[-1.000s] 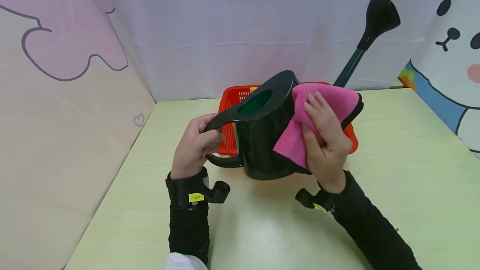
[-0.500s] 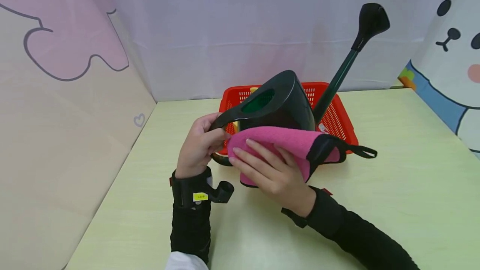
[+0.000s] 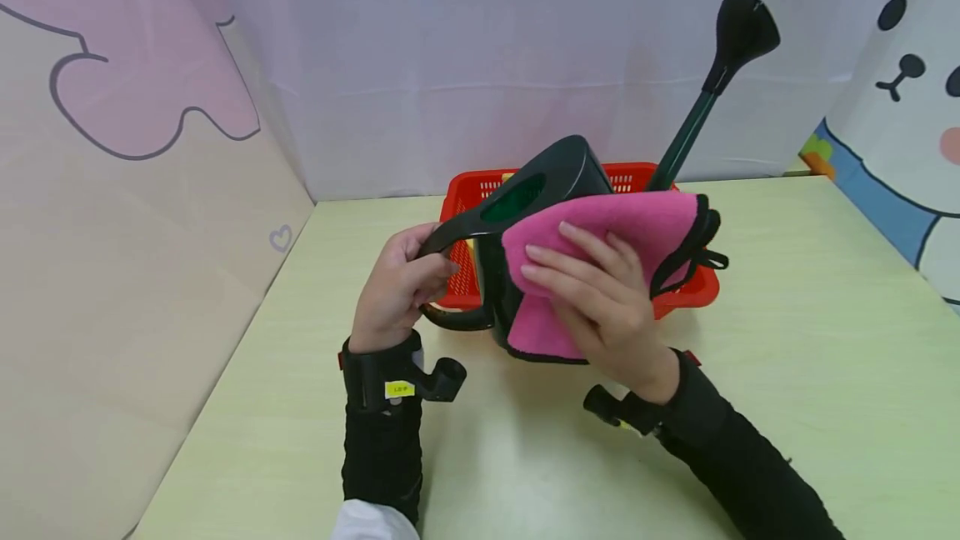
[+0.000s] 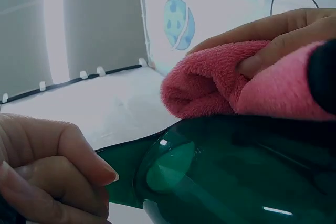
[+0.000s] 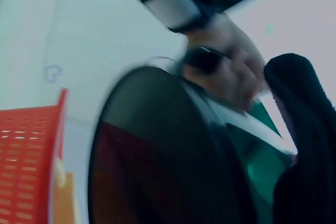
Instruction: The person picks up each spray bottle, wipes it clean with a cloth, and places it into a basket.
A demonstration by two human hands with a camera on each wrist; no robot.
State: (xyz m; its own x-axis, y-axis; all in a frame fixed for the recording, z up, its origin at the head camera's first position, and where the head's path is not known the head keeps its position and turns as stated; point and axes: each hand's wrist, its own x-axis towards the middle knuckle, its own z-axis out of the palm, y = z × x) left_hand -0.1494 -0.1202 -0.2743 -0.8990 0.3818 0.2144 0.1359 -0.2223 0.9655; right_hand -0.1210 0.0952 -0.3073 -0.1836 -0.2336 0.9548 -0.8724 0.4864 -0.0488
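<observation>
A dark green watering can (image 3: 573, 169) is held tilted over the table, its long spout (image 3: 686, 136) pointing up and right to a black sprinkler head (image 3: 742, 32). My left hand (image 3: 396, 288) grips its handle, fingers curled round the upper part. My right hand (image 3: 603, 298) holds a folded pink cloth (image 3: 637, 219) with black edging against the can's near side, fingers spread over it. In the left wrist view the cloth (image 4: 210, 80) bunches under the right hand, lying on the glossy green body (image 4: 241, 166). The right wrist view is blurred, with the can's round base (image 5: 152, 150) filling the middle.
Behind the can, a red plastic basket (image 3: 693, 294) stands on the pale green table (image 3: 810, 332), partly hidden. Something yellow (image 3: 507, 178) shows inside it. A white curtain (image 3: 450, 65) backs the table, and printed cartoon panels flank both sides.
My right hand swept the cloth down and left across the can, then back up and right along its side. My left hand keeps its grip, and the can has shifted slightly.
</observation>
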